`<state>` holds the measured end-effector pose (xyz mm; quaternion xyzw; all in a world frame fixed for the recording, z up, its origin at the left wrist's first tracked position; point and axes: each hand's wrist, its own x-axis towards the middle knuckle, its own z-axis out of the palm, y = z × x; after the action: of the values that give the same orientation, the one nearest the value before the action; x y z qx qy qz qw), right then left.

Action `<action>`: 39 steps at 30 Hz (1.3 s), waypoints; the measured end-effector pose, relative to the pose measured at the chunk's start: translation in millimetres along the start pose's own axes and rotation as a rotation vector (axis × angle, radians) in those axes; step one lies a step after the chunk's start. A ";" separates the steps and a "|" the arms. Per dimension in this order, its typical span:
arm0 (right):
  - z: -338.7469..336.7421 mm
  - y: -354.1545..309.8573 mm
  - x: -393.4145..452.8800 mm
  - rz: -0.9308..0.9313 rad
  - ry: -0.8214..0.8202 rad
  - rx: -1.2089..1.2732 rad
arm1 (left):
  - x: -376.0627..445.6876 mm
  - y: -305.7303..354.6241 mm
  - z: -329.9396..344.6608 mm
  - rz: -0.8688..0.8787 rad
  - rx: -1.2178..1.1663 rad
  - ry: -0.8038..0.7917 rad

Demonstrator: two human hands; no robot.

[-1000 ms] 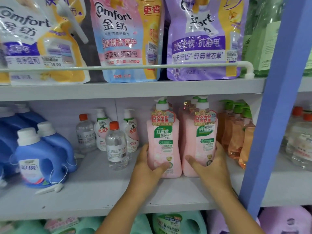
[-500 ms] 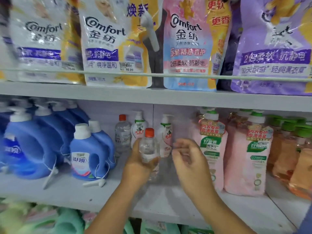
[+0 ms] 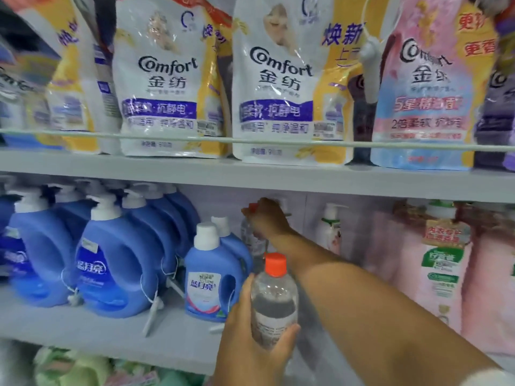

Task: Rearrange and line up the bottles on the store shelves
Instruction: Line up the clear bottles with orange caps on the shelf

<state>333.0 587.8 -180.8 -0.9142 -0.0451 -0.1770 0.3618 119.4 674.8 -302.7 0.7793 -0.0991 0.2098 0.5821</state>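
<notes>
My left hand (image 3: 252, 339) grips a clear bottle with an orange cap (image 3: 274, 299), held up in front of the middle shelf (image 3: 117, 327). My right hand (image 3: 266, 217) reaches deep to the shelf's back and closes on the orange-capped top of a second clear bottle (image 3: 249, 235), which my hand and arm partly hide. A small blue detergent bottle (image 3: 209, 277) stands just left of both. A white pump bottle (image 3: 330, 227) stands at the back, right of my arm.
Large blue detergent jugs (image 3: 111, 260) fill the shelf's left side, with loose white tags hanging at the front. Pink pump bottles (image 3: 443, 274) stand on the right. Softener pouches (image 3: 278, 87) behind a rail line the shelf above. Green jugs (image 3: 72, 366) sit below.
The view swung left. My left hand lifted the clear bottle off the shelf toward me. My right hand went from hovering near the front to the second clear bottle at the back.
</notes>
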 end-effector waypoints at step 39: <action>-105.7 116.3 -262.5 0.297 0.134 0.405 | 6.5 8.7 26.9 -0.092 -0.174 -0.247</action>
<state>81.7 442.8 -278.0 -0.8059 0.0790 -0.1694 0.5618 127.4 647.2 -298.6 0.7497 -0.1518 0.0760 0.6396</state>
